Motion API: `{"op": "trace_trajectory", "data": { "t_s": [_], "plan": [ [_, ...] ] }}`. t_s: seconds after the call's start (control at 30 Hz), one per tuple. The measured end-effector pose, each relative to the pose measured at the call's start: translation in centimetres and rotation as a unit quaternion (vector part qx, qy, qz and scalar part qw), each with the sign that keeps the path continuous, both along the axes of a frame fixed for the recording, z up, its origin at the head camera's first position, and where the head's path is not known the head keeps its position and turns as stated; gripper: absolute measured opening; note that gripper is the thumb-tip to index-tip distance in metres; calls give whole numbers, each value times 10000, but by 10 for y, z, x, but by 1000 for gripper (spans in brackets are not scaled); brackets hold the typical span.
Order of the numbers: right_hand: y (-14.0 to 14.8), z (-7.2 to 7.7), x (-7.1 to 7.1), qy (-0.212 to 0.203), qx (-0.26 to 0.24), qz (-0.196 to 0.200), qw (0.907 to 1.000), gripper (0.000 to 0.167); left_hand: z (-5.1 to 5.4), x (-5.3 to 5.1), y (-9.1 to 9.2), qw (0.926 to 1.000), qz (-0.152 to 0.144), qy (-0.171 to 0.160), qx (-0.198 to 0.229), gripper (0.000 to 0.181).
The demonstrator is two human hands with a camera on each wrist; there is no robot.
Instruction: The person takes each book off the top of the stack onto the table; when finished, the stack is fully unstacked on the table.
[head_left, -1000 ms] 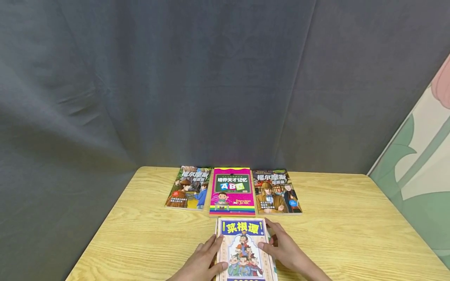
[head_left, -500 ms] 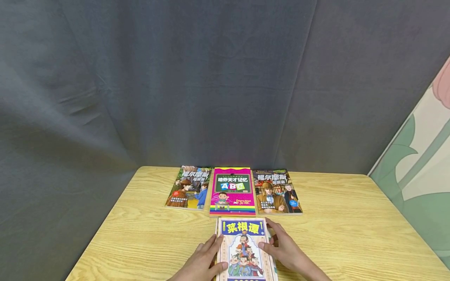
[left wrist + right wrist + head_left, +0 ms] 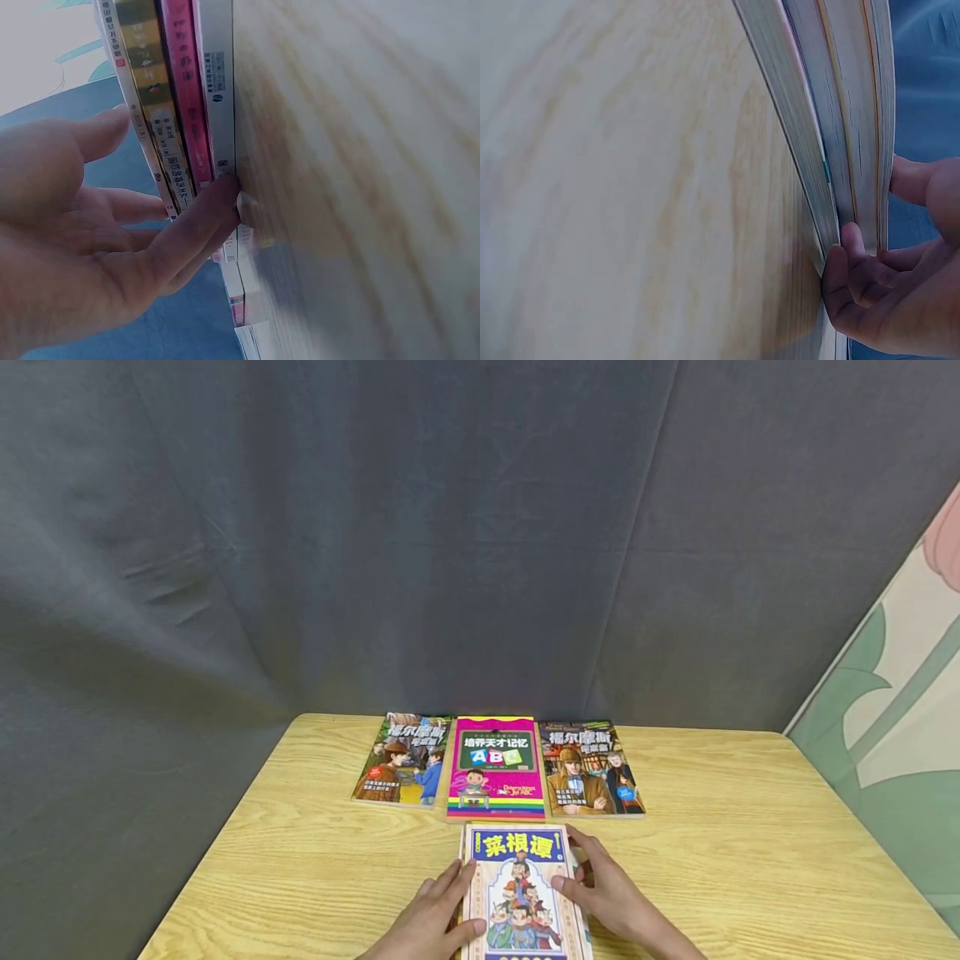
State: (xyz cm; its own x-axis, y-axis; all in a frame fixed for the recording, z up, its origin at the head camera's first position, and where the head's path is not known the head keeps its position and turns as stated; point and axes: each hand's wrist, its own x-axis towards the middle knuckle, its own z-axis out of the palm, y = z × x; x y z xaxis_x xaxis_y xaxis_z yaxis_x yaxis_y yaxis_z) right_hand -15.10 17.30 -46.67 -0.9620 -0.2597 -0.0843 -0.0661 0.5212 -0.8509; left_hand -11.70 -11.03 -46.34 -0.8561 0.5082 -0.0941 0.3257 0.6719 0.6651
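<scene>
A stack of several books [image 3: 517,893] lies near the table's front edge, topped by a cream and blue cover with yellow characters. My left hand [image 3: 435,914] grips the left side, thumb on the top cover. Opposite it, my right hand [image 3: 618,893] holds the right side, its thumb also on the cover. In the left wrist view, the left hand [image 3: 127,225] has fingers against the spines [image 3: 187,97], among them a pink and a gold one. The right wrist view has the right hand's [image 3: 900,277] fingers at the page edges [image 3: 840,112].
Behind the stack, three books lie in a row on the wooden table [image 3: 750,843]: a detective comic [image 3: 401,760], a pink ABC book [image 3: 495,768] and another detective comic [image 3: 592,768]. A grey curtain [image 3: 450,527] hangs behind; a floral cloth [image 3: 900,693] is at the right.
</scene>
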Motion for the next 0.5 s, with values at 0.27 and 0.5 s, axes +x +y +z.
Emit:
{"op": "trace_trajectory", "data": {
  "t_s": [0.27,0.5],
  "plan": [
    [0,-1,1,-13,6,9,10000,78,1,0,0,10000,15,-86,43,74],
    [0,0,3,-49,51,-9,10000,78,2,1,1,9999,9,-106,12,75]
  ]
}}
